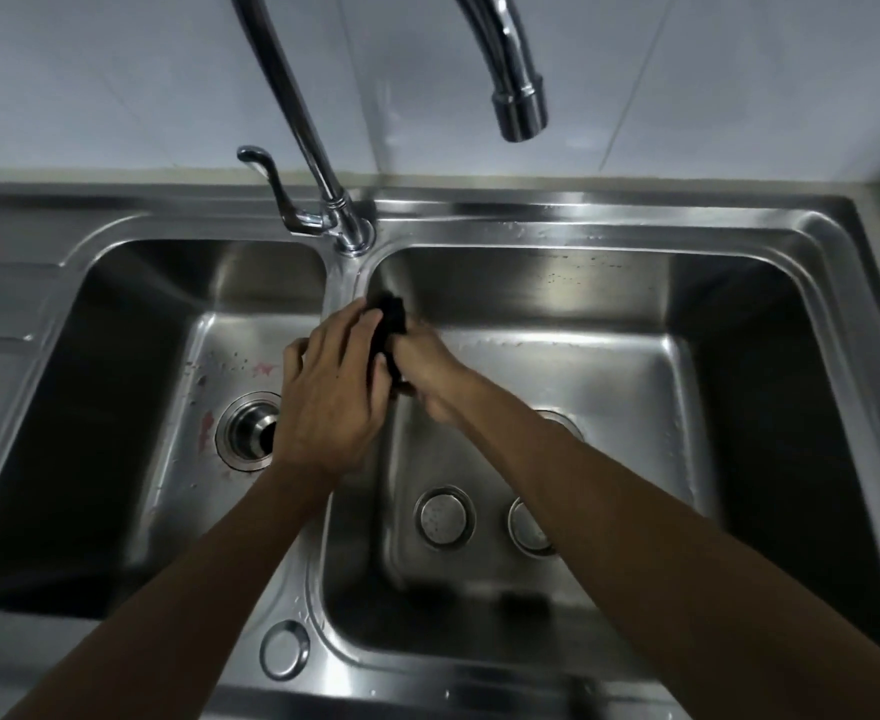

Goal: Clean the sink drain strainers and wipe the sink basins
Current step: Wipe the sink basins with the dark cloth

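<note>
A home kitchen: double-basin stainless steel sink filling the frame, gooseneck tap at top centre, pale tiled wall behind.

Above my sink rises the tap, its chrome neck climbing out of the top edge and curving back down so the spout hangs over the right side, well above the metal. The tap's base stands on the ledge at the back, right at the dividing ridge. Its lever handle sticks out to the left and tilts upward. Behind it all runs a wall of pale grey tiles with thin joints between them. At the front, on the flat rim, sits a small round metal cap, lying flush and shiny.
</note>
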